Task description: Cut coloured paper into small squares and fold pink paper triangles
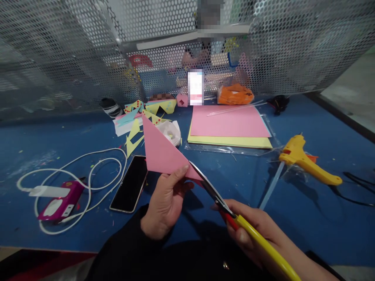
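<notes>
My left hand (165, 201) pinches the lower edge of a pink paper triangle (159, 150), holding it above the blue table. In my right hand (258, 230) is a pair of scissors (254, 236) with yellow and red handles. The scissor blades point up and left and meet the paper near its right corner, just beside my left thumb. Part of the lower blade is hidden by the paper. Behind the triangle lie yellow paper cut-outs (135, 138) and a roll of white tape (172, 132), partly covered by it.
A stack of pink and yellow sheets (230, 121) lies behind my hands. To the right is a yellow glue gun (307, 160) with a glue stick. A dark phone (129, 185), white cable (89, 181) and magenta plug block (63, 201) are at left. A perforated metal panel (164, 23) stands behind.
</notes>
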A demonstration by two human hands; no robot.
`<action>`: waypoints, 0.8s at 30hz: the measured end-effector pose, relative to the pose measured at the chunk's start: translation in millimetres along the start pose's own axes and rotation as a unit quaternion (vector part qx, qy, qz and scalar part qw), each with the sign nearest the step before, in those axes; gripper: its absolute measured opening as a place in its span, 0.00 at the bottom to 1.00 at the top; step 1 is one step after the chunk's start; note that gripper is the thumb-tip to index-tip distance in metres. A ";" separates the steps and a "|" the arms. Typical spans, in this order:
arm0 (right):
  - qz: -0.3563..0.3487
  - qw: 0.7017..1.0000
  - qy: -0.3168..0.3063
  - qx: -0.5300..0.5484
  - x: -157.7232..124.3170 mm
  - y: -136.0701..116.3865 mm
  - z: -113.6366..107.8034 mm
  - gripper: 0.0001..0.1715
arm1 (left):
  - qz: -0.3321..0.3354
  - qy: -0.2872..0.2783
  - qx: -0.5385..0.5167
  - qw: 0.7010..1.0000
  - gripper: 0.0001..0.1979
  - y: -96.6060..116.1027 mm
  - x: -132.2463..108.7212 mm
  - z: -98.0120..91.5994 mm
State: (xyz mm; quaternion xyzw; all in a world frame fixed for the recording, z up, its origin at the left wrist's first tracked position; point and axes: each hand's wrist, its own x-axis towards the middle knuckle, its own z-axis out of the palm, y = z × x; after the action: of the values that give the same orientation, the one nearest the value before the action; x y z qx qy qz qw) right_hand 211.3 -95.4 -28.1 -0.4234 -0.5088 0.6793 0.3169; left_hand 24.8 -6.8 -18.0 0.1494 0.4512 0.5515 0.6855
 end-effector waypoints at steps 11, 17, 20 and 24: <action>-0.027 1.000 0.001 -0.007 -2.8 -4.3 -0.2 0.36 | 0.022 -0.020 -0.010 0.999 0.14 -1.4 -0.1 2.2; -0.036 0.999 -0.001 -0.016 -0.1 -8.2 1.9 0.35 | 0.024 -0.034 0.006 0.999 0.13 -6.3 -1.3 0.2; -0.028 0.999 0.030 -0.026 0.9 -9.0 5.1 0.32 | 0.019 -0.030 0.015 0.999 0.14 -7.7 -3.1 1.2; -0.035 0.998 0.027 -0.051 3.3 -4.6 4.1 0.28 | 0.011 -0.023 0.020 0.999 0.15 -8.8 -5.3 3.0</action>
State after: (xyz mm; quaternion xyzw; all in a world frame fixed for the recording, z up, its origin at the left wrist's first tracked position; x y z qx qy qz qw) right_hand 206.2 -93.0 -24.0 -0.4392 -0.5483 0.6296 0.3318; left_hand 32.7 -13.7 -20.1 0.1806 0.4449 0.5463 0.6863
